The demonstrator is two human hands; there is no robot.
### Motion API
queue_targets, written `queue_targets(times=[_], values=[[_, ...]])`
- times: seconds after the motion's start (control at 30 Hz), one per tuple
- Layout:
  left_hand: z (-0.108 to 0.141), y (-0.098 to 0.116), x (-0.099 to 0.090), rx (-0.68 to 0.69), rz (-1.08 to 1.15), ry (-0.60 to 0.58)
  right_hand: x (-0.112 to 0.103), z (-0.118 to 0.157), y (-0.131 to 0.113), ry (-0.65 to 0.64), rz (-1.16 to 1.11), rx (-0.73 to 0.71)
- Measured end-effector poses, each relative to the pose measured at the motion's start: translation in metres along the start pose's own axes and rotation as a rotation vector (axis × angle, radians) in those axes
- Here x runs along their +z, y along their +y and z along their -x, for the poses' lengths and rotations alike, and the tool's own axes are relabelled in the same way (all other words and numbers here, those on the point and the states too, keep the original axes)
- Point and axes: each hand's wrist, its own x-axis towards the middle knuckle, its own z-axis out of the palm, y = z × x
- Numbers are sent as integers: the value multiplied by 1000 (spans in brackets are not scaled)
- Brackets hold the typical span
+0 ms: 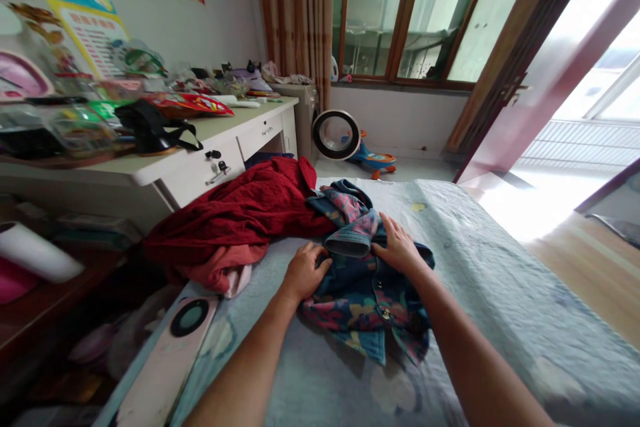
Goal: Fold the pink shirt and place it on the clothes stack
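A floral denim jacket lies on the bed in front of me, its collar points toward me and a sleeve folded across its far part. My left hand has its fingers curled at the jacket's left edge, with the thumb over the cloth. On the right side, my right hand rests on the jacket beside the folded sleeve cuff. Its fingers are stretched forward and the thumb is spread apart. Touching the jacket's far left is a crumpled dark red garment.
The bed has a pale blue cover. A cluttered desk stands along the left wall. Beyond the bed are a round white-and-black object and a blue-orange ride-on toy. An open door is at the right.
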Motion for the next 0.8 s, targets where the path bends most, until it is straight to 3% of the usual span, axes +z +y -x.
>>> queue_targets(times=[0.1, 0.2, 0.3, 0.43, 0.5, 0.67, 0.8], values=[[-1, -7, 4, 32, -33, 56, 9, -11, 6, -162, 26, 39], [-2, -13, 5, 11, -43, 2, 10, -15, 14, -171, -28, 43], [-2, -18, 7, -10, -87, -38, 9, -12, 19, 14, -176, 129], [1, -17, 12, -65, -219, -93, 12, -5, 29, 469, -438, 354], [1, -12, 12, -78, -290, -116, 15, -2, 36, 621, -556, 436], [-15, 11, -2, -78, -390, -204, 18, -1, 49, 694, -627, 553], [-47, 27, -19, -38, -495, 61, 19, 0, 48, 699, -632, 568]])
